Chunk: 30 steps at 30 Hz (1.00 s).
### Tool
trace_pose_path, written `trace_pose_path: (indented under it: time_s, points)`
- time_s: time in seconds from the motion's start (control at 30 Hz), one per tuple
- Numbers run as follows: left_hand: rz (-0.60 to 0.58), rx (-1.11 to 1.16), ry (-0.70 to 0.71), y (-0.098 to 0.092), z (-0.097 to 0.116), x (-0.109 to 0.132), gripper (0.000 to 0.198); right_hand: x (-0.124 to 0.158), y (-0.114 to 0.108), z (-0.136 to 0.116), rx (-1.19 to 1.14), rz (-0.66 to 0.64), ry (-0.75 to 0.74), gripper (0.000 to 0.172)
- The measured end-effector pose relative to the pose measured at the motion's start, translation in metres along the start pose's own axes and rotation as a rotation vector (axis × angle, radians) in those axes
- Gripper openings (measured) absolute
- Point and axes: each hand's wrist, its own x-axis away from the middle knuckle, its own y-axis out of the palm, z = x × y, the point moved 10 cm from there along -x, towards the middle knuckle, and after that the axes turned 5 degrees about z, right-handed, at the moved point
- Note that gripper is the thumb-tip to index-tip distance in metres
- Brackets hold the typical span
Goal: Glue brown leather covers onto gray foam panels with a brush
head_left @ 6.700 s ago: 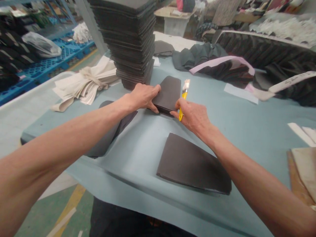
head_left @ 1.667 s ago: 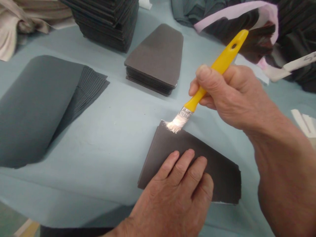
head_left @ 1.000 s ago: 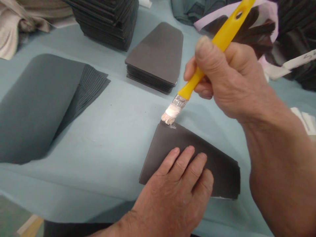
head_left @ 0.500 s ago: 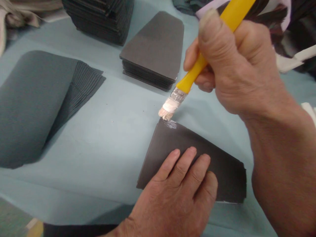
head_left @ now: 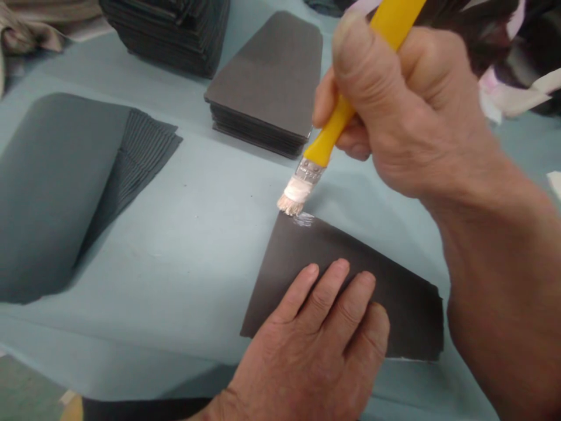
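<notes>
My right hand [head_left: 394, 111] is closed round the yellow handle of a paintbrush [head_left: 324, 146]. White tape or dried coating wraps the base of its pale bristles, which touch the upper left corner of a dark panel [head_left: 394, 298]. A whitish smear of wet coating [head_left: 303, 219] shows beside the bristle tips. My left hand [head_left: 319, 339] lies flat on the panel with its fingers stretched out and slightly apart. The panel is a dark, tapering piece, wider at its left end, and part of it is hidden under that hand.
Behind the panel stands a stack of similar dark pieces [head_left: 272, 76]. A fanned pile of dark green-grey pieces [head_left: 56, 181] lies at left, and a taller dark stack [head_left: 170, 41] at the back. Cloth [head_left: 39, 26] and dark scraps [head_left: 530, 52] edge the pale blue table [head_left: 175, 245].
The brush tip has shifted slightly left at the panel's corner, along with my right hand. My left hand stays flat on the panel. The whole view has moved a little.
</notes>
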Motion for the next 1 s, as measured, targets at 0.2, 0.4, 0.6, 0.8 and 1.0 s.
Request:
trace_pose_path:
  time_s: [0.2, 0.4, 0.6, 0.8, 1.0]
  points:
    - [-0.018, -0.009, 0.0, 0.001, 0.0, 0.001, 0.033, 0.007, -0.001, 0.017, 0.082, -0.113, 0.025, 0.058]
    - [-0.054, 0.001, 0.006, 0.002, 0.002, 0.001, 0.035, 0.014, -0.014, 0.018, 0.133, -0.118, 0.046, 0.054]
    - [-0.112, 0.01, 0.012, 0.007, 0.003, 0.002, 0.04, 0.021, -0.021, 0.02, 0.148, -0.118, 0.067, 0.052]
    - [-0.157, 0.029, 0.02, 0.009, 0.004, 0.005, 0.049, 0.029, -0.029, 0.018, 0.177, -0.098, 0.062, 0.049]
    - [-0.15, 0.013, 0.014, 0.01, 0.003, 0.005, 0.047, 0.038, -0.039, 0.018, 0.243, -0.1, 0.057, 0.049]
